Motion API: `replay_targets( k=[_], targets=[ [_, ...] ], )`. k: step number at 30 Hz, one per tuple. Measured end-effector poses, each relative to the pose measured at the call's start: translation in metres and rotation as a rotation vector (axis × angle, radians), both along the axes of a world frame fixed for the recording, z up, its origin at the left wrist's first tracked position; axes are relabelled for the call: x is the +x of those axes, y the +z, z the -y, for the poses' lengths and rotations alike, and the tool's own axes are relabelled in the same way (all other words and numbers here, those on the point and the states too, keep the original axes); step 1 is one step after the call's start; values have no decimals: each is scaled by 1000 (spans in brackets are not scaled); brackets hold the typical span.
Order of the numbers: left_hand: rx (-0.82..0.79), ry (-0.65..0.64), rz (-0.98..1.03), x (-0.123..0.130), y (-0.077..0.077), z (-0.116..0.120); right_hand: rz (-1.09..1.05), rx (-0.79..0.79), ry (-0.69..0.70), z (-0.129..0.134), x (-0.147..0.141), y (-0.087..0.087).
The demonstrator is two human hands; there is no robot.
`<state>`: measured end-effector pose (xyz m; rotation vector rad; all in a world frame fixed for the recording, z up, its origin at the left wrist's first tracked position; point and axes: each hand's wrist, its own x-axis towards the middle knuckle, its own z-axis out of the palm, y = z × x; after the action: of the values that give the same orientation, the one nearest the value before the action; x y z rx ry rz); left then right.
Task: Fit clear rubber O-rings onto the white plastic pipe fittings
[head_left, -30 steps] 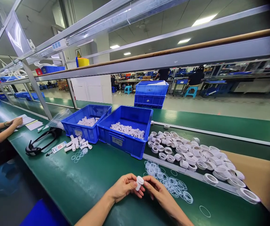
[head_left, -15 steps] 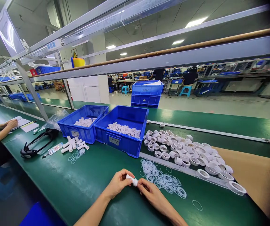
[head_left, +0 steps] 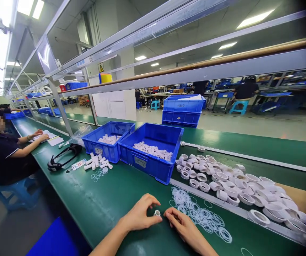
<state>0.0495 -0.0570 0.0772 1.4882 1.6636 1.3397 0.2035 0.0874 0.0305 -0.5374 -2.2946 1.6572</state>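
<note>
My left hand (head_left: 140,214) holds a small white fitting (head_left: 157,213) near the thumb, with the index finger raised off it. The fitting's round open end faces up toward the camera. Just to the right, apart from the fitting, is my right hand (head_left: 180,223), its thumb and fingers pinched together; whatever they hold is hidden. A pile of thin translucent rings (head_left: 195,211) lies on the green table (head_left: 110,202) beyond my right hand.
Two blue bins (head_left: 107,128) (head_left: 153,129) hold white fittings. Wide white rings (head_left: 230,181) are heaped at the right. More fittings (head_left: 96,161), small rings (head_left: 99,174) and black straps (head_left: 58,163) lie left. A person (head_left: 0,153) sits at far left.
The view has swung left, bringing the seated person into sight. My hands have parted slightly; the fitting has turned end-on in my left hand, whose index finger has lifted.
</note>
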Motion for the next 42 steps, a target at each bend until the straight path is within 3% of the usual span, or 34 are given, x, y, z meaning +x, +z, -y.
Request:
replay_targets(
  k=[4,7,12,30,33,35,37,39,42],
  targets=[
    [229,62,887,4,39,13,24,-34,11,1,1,-1],
    [362,-47,1223,12,65,23,36,-55,-13,2,-1,-6],
    [375,-199,1301,30,81,30,96,-16,-48,3,-3,-13],
    [399,-391,1343,46,87,29,123,-14,38,4,-1,-4],
    [374,-362,1251,44,88,27,40,26,-17,2,0,-6],
    [305,-279,1051,31,95,19,-35,71,-144,-4,2,-7],
    [180,-115,618,5,107,1,-59,151,-268,-14,5,-8],
    [13,98,-28,-32,122,-32,-13,254,-318,-25,9,-11],
    [-88,162,-322,-93,140,-98,103,368,-262,-39,13,-18]
  ],
)
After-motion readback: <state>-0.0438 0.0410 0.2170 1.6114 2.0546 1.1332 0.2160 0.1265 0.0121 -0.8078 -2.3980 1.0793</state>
